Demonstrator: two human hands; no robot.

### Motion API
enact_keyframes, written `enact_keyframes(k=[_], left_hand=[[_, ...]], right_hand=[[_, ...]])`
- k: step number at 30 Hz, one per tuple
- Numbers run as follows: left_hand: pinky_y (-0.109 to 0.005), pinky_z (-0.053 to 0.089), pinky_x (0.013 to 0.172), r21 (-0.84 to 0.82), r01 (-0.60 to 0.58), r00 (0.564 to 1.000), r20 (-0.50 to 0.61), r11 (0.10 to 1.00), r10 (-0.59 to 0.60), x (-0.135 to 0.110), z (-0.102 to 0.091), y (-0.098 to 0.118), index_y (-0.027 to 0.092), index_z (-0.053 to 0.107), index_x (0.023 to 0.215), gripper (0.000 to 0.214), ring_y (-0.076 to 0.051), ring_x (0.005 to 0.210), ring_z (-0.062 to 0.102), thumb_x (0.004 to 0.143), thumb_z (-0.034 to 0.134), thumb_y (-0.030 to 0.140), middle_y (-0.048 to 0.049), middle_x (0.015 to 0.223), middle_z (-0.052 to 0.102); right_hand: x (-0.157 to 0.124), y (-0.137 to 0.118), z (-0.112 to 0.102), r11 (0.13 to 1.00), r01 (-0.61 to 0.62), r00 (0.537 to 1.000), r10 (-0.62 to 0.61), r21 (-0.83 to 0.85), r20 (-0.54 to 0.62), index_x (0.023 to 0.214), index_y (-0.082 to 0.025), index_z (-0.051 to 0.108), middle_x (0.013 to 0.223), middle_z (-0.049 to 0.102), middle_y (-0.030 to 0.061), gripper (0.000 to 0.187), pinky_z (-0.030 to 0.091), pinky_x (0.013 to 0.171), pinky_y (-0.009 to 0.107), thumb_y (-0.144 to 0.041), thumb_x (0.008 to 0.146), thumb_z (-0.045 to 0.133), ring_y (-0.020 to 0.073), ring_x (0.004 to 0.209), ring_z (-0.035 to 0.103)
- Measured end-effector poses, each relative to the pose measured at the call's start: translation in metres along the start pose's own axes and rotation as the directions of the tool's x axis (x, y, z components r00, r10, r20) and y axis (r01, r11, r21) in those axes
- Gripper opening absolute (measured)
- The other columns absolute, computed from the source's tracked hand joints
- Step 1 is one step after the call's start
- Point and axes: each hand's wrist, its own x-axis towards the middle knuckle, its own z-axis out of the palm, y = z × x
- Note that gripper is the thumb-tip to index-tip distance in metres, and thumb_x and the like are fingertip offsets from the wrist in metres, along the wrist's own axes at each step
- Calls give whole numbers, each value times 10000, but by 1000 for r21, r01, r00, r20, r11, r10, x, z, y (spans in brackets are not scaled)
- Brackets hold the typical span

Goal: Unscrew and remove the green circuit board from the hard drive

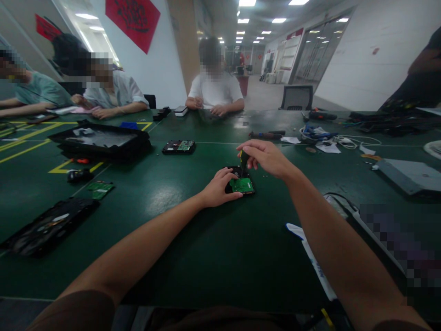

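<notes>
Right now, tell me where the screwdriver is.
In the head view, just right of centre, the screwdriver is in the right hand, roughly upright over the hard drive that the left hand touches.

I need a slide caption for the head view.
Left hand steadies a hard drive on a green table; right hand holds a screwdriver over it.

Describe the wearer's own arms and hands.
The left hand and right hand are ungloved, with no ring or watch visible. Both forearms are bare. A plain dark brown left sleeve ends above the elbow; only a sliver of the right sleeve shows.
</notes>
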Motion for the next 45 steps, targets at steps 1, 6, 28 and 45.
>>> enact_keyframes(k=[1, 6, 28, 45], left_hand=[[-598, 300, 1246, 0, 0, 1000, 0, 1000, 0, 0, 0, 0, 251, 577, 1355, 661, -374, 1556, 278, 834, 737, 624, -141, 1603, 419], [-601, 304, 1241, 6, 4, 1000, -1, 1000, -4, 0, 2, -3, 251, 576, 1360, 677, -378, 1554, 279, 829, 736, 640, -143, 1593, 432], [-598, 303, 1243, 0, 0, 1000, 2, 1000, 0, 0, 0, -1, 249, 578, 1357, 680, -379, 1550, 284, 829, 728, 650, -147, 1593, 426], [-599, 299, 1245, -8, 4, 1000, 3, 1000, -4, 0, 0, -2, 256, 577, 1360, 676, -374, 1555, 275, 831, 730, 647, -138, 1599, 424]], right_hand=[[0, 0, 0, 1000, 7, 1000, -7, -22, -11, 1100, -216, 710, 923, 688, 36, 290, 433, 514, 267, -453, 993, 580, 118, 634, 591], [0, 0, -2, 994, 18, 994, -30, -109, -105, 919, -189, 686, 801, 659, 25, 250, 425, 546, 271, -439, 928, 675, 127, 658, 555], [0, -1, -1, 996, -16, 989, 4, -86, -145, 902, -191, 643, 820, 686, 36, 181, 436, 541, 279, -370, 915, 668, 122, 620, 581], [0, 0, -3, 996, 17, 992, -28, -92, -121, 890, -204, 675, 810, 660, 28, 247, 446, 563, 291, -449, 903, 705, 139, 664, 571]])
